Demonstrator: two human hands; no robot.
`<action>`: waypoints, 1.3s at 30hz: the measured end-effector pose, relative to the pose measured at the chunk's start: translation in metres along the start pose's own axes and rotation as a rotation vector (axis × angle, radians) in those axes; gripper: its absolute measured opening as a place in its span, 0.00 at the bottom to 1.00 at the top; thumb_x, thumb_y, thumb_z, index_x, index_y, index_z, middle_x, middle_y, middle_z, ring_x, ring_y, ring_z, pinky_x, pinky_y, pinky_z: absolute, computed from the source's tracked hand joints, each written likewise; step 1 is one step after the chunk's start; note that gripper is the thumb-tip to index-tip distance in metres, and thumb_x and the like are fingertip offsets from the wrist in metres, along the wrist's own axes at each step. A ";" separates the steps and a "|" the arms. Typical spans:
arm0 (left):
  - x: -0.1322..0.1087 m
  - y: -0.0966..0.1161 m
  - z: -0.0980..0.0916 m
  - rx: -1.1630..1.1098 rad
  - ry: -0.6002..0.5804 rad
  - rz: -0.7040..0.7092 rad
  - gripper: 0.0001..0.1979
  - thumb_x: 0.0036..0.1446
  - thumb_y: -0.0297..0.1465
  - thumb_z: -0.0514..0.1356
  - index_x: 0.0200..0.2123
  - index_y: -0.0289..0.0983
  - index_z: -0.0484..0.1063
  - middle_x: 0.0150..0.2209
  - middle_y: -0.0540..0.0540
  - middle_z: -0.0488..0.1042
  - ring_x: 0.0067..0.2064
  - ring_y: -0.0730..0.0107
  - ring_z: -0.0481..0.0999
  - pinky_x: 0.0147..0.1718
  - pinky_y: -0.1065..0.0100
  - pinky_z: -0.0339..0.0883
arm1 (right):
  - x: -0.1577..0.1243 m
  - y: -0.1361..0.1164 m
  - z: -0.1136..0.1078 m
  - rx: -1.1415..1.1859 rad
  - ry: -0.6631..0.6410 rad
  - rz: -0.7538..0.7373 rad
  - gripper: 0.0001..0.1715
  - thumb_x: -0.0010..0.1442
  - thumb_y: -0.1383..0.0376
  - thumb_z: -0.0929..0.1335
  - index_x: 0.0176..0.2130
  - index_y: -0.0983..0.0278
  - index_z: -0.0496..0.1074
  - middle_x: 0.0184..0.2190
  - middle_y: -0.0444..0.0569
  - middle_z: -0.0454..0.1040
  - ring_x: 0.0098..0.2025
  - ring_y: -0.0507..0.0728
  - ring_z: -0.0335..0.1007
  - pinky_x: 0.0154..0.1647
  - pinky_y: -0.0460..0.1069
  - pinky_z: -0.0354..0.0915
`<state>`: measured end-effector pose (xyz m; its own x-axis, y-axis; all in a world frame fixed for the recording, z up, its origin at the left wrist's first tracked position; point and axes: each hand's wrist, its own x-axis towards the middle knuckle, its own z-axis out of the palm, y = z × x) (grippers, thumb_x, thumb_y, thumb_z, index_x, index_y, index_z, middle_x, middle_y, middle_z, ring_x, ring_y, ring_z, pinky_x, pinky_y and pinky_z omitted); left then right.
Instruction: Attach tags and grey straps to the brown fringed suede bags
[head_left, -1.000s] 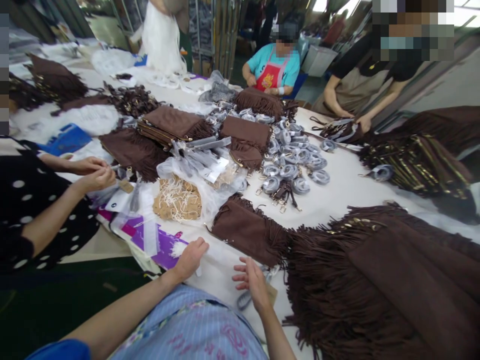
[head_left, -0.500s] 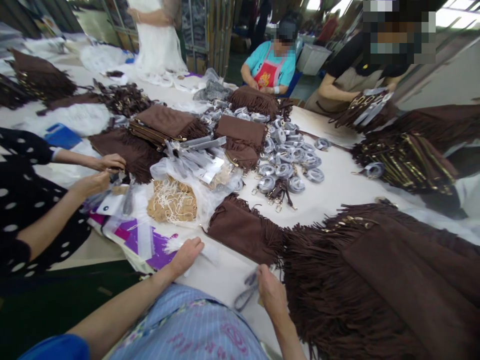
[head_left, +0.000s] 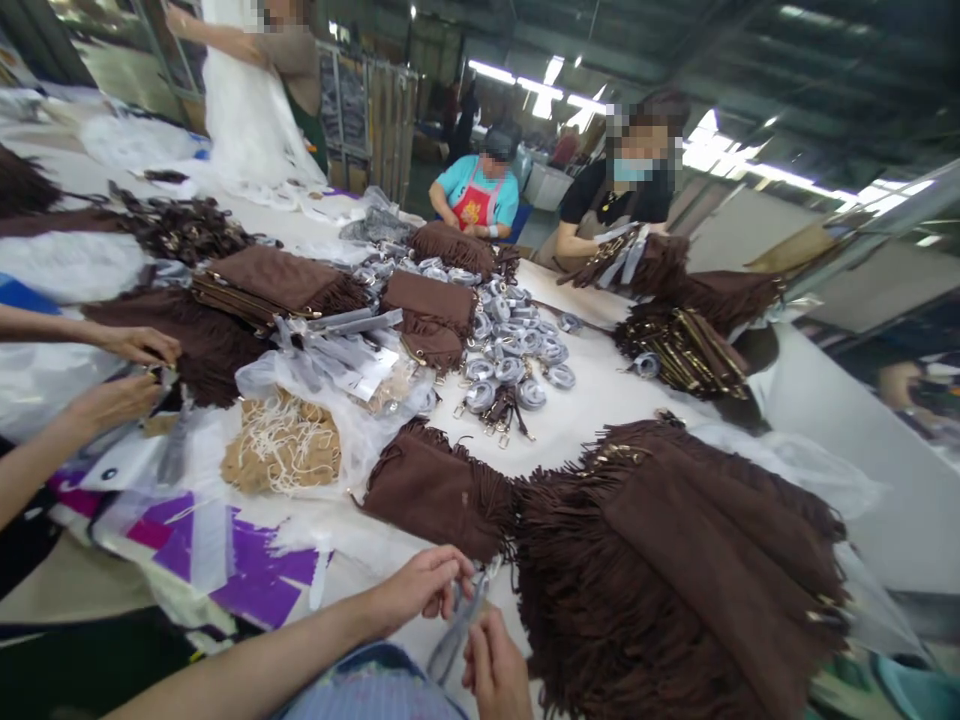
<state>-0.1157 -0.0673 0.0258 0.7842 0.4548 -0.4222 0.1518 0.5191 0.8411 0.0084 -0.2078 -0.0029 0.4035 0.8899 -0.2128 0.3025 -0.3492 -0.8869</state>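
A strap in grey wrapping (head_left: 456,628) hangs between my two hands, just in front of my apron. My left hand (head_left: 427,588) is closed, its fingertips at the upper end of that strap near a shiny metal clip. To the strap's right, my right hand (head_left: 496,660) has its fingers curled and pressed together; what they pinch is hidden. Beyond my hands a brown fringed bag (head_left: 431,492) lies flat on the table. A large heap of brown fringed bags (head_left: 675,530) lies to the right.
Many coiled wrapped straps (head_left: 510,345) cover the table's middle. Tan tags with white strings (head_left: 281,440) lie in plastic at the left. A co-worker's hands (head_left: 142,370) work beside them. Two people work across the table. More stacked bags (head_left: 686,350) are at the far right.
My left hand has moved right, from the white strip to the wrapped strap by my right hand. My right hand has shifted left and down in view. The view has swung right and up.
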 end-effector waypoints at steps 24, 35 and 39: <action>0.020 0.016 -0.028 0.251 0.156 0.010 0.12 0.46 0.33 0.54 0.36 0.35 0.68 0.32 0.50 0.68 0.27 0.75 0.67 0.22 0.75 0.54 | 0.071 -0.069 -0.100 0.684 0.280 0.158 0.27 0.43 0.46 0.76 0.35 0.61 0.72 0.21 0.38 0.62 0.15 0.43 0.47 0.11 0.38 0.45; 0.103 0.135 -0.093 0.455 0.475 0.364 0.14 0.53 0.35 0.51 0.38 0.35 0.71 0.37 0.47 0.74 0.40 0.64 0.72 0.37 0.69 0.65 | 0.241 -0.178 -0.251 0.199 0.385 0.008 0.25 0.50 0.50 0.69 0.41 0.66 0.70 0.17 0.35 0.58 0.14 0.45 0.47 0.12 0.39 0.42; 0.167 0.183 -0.100 0.754 0.583 0.410 0.13 0.56 0.30 0.49 0.38 0.34 0.71 0.39 0.44 0.75 0.43 0.63 0.74 0.44 0.66 0.66 | 0.335 -0.148 -0.257 -0.250 0.295 0.208 0.17 0.59 0.58 0.61 0.38 0.67 0.70 0.21 0.45 0.70 0.15 0.49 0.57 0.14 0.43 0.49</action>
<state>-0.0169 0.1763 0.0753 0.4779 0.8783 0.0152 0.4335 -0.2508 0.8655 0.3208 0.0661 0.1628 0.6961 0.6841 -0.2178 0.3743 -0.6046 -0.7031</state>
